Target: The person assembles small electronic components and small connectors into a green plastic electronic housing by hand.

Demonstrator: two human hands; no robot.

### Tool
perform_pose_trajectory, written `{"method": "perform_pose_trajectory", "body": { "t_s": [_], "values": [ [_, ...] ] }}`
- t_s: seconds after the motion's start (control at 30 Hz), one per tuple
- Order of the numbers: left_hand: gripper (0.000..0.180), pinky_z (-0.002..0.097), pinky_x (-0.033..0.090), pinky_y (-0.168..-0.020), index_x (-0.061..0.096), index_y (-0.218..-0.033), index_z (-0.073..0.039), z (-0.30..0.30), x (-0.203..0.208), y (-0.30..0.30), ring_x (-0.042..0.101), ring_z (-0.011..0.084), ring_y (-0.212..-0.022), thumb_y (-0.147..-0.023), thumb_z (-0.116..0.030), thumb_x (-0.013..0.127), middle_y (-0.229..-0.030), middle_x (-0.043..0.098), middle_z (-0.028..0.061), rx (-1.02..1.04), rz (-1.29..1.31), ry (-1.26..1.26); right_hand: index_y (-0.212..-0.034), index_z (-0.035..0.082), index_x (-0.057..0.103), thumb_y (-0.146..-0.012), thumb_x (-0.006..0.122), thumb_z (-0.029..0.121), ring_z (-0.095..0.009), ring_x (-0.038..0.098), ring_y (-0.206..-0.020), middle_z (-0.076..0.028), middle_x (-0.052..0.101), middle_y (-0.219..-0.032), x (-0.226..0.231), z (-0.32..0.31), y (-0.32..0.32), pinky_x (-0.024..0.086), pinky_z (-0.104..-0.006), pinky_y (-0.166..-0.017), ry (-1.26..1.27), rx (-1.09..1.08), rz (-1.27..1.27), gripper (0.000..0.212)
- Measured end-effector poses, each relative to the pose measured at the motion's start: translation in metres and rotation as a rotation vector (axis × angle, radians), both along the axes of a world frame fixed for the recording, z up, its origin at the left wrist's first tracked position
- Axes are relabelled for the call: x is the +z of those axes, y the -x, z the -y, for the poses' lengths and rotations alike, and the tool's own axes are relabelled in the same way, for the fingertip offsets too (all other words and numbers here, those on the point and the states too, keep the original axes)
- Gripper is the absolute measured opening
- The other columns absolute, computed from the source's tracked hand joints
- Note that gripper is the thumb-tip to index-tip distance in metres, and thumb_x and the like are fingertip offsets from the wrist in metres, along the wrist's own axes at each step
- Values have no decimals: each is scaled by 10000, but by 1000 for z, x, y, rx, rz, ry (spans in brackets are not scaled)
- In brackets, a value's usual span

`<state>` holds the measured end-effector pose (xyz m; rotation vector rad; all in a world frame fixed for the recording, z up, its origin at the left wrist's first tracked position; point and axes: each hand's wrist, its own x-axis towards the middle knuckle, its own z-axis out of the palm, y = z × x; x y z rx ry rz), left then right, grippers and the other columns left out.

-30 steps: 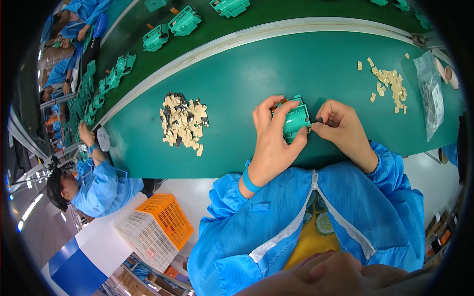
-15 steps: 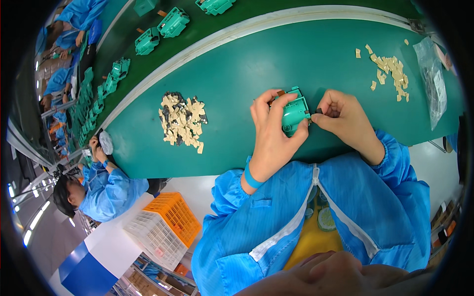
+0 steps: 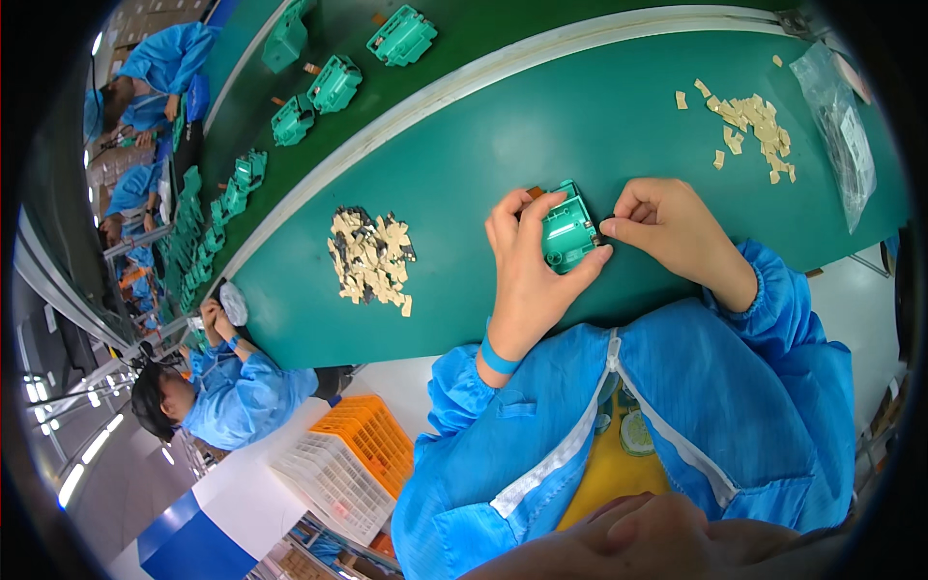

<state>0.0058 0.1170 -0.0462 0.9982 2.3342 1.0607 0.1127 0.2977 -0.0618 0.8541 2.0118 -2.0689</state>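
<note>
Apparently detail handwork: your left hand (image 3: 527, 269) clamps green housing (image 3: 570, 230) over near half of table (image 3: 464, 174); right hand (image 3: 677, 234) pinches just beside its right edge, contents unclear. Next move likely calls for steadiness.

A: What is the supporting surface?

B: A smooth green worktop (image 3: 474, 164).

A: What lies upon it, taking its middle as the dial's centre?

B: Between two and three o'clock, loose cream pieces (image 3: 759, 118); farther out, beside them, a clear plastic bag (image 3: 839, 140); near eight o'clock, a heap of mixed cream and black pieces (image 3: 371, 257).
</note>
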Motion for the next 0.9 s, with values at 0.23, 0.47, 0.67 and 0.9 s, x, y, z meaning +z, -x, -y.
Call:
{"method": "perform_pose_trajectory", "body": {
  "t_s": [0.23, 0.47, 0.67, 0.9],
  "values": [
    [678, 465, 441, -1035, 573, -1319, -45, 11, 4, -2, 474, 358, -1232, -728, -165, 883, -1276, 505, 171, 15, -27, -39, -884, -17, 656, -927, 721, 37, -89, 659, -803, -43, 694, -855, 9, 8, -2, 524, -238, -719, 352, -59, -185, 95],
    [675, 449, 429, -1097, 567, -1421, -37, 39, 18, -6, 503, 358, -1318, -809, -141, 831, -1487, 472, 179, -49, -38, -32, -874, -57, 677, -919, 725, 62, -98, 655, -728, -76, 707, -784, 42, 25, -3, 505, -252, -652, 226, -32, -172, 137],
    [636, 435, 460, -1119, 498, -1495, -38, 46, 27, -13, 466, 275, -1411, -902, -74, 726, -1565, 408, 151, 59, 404, -96, -821, -84, 675, -900, 722, 69, -128, 644, -640, -124, 702, -711, 46, 35, 2, 497, -294, -582, 73, 26, -151, 178],
    [593, 410, 532, -1060, 502, -1484, -47, 47, 24, -15, 491, 247, -1375, -915, -1, 661, -1522, 436, 133, 119, 488, -149, -804, -86, 673, -877, 726, 77, -166, 630, -585, -150, 683, -676, 46, 41, 2, 480, -327, -546, -2, 41, -150, 186]
  ]
}}
